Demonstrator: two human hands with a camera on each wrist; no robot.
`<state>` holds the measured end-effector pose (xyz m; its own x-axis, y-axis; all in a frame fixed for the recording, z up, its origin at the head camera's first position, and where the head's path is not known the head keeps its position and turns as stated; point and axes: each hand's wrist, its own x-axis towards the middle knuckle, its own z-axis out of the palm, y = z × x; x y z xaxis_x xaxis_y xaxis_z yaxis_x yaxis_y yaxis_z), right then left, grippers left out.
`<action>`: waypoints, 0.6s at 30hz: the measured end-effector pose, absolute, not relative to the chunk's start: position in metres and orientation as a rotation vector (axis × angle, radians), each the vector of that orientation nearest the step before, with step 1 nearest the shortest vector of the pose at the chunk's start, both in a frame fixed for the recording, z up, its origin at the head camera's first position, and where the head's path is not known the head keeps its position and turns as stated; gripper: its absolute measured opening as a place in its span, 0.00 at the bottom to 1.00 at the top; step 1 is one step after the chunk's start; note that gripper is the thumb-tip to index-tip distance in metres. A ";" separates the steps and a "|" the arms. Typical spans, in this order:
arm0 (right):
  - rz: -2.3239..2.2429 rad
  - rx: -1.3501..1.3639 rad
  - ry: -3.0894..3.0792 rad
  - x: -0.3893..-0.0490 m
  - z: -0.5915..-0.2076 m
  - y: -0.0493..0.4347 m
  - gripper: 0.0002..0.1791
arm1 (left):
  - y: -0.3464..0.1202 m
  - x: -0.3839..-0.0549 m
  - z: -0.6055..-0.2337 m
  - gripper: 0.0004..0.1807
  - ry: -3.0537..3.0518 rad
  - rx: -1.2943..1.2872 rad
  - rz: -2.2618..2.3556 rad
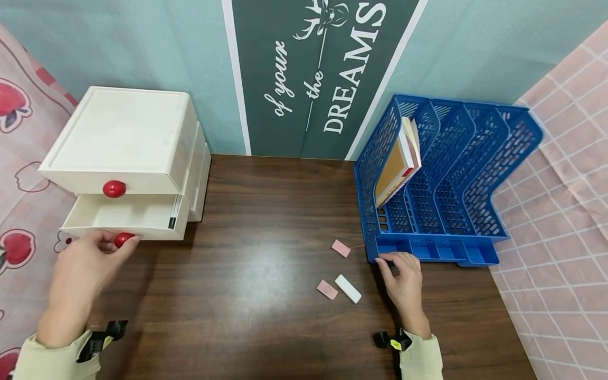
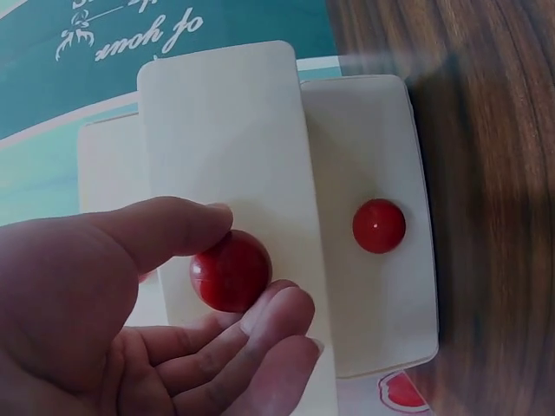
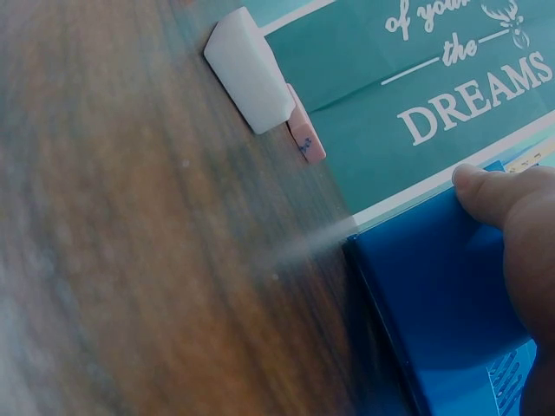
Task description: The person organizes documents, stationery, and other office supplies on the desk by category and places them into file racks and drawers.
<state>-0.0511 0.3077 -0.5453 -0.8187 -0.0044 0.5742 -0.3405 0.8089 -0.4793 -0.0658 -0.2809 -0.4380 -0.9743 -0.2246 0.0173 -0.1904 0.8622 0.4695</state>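
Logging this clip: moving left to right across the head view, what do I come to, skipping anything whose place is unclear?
Fruit-patterned cloth → white drawer unit → nearer pink block → white block → blue rack → pink grid-patterned cloth.

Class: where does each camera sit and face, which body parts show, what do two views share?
Head: on head, facing forward and down at drawer unit and blue rack; left hand and right hand show.
Left wrist: on that wrist, facing gripped red knob; left hand shows.
Right wrist: on that wrist, facing tabletop and blue rack; right hand partly shows.
Shared: head and left wrist show that knob.
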 end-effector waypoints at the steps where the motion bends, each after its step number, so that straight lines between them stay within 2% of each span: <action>1: 0.784 0.259 -2.415 -0.051 -0.546 0.307 0.07 | -0.281 -0.068 -0.438 0.22 -2.956 0.327 -0.734; 18: 0.772 0.249 -2.423 -0.051 -0.546 0.307 0.07 | -0.280 -0.090 -0.440 0.22 -2.923 0.332 -0.755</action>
